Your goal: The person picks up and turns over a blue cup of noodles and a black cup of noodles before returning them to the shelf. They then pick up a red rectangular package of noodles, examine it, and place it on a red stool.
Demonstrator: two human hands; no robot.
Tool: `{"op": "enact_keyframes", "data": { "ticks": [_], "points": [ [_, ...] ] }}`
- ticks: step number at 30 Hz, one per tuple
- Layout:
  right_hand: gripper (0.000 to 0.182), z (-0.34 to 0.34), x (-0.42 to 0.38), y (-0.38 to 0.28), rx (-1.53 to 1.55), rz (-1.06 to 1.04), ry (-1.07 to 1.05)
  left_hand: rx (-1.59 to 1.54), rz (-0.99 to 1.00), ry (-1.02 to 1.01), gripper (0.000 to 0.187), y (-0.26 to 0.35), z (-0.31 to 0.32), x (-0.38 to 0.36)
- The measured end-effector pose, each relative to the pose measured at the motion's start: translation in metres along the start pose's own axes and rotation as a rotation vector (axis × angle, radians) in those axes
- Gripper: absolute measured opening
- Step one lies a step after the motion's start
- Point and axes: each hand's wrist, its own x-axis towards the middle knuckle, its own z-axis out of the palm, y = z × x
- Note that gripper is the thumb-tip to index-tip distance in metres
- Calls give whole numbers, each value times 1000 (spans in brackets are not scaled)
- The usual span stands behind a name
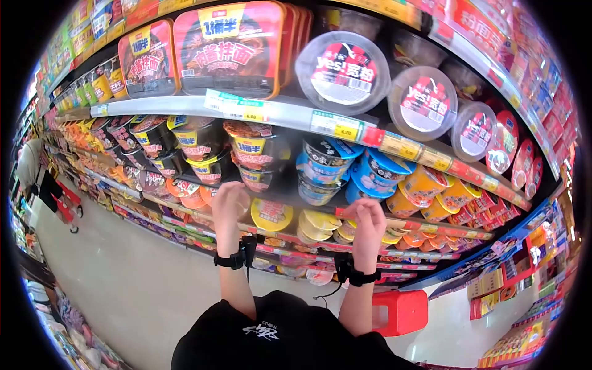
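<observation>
My left hand (230,201) is raised in front of the shelf, its fingers loosely bent and slightly blurred, with nothing seen in them. Closest to it are a stack of dark instant noodle cups (253,151) and a yellow-lidded noodle bowl (271,214). My right hand (368,217) is held up below the blue noodle buckets (381,171), fingers half curled and apart, no object visible in it. Another stack of blue-and-black noodle buckets (324,168) stands between the two hands, further back. Both wrists wear black straps with small devices.
Above runs a shelf edge (290,111) with price tags, carrying boxed noodles (228,49) and clear-lidded noodle bowls (343,72). A red plastic stool (401,312) stands on the floor at my right. Far left, a person (49,185) is in the aisle.
</observation>
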Motion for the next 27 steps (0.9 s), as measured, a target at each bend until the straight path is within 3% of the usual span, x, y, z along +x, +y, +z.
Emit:
{"op": "enact_keyframes", "data": {
  "ticks": [9,11,14,25,27],
  "points": [
    [7,-2,-14,33,-128,71,52,-183,-19,-178,14,-60,-5,21],
    [8,5,-24,34,-100,60,81,-150,-134,-95,12,-44,-9,12],
    [7,6,-40,26,-26,81,77,-111,-107,-22,14,-26,-13,1],
    [6,-25,-115,-4,133,57,257,75,-184,-194,15,24,-28,-71],
    [7,-19,-129,-10,194,74,288,141,-119,-199,15,30,-40,-79]
  ]
}}
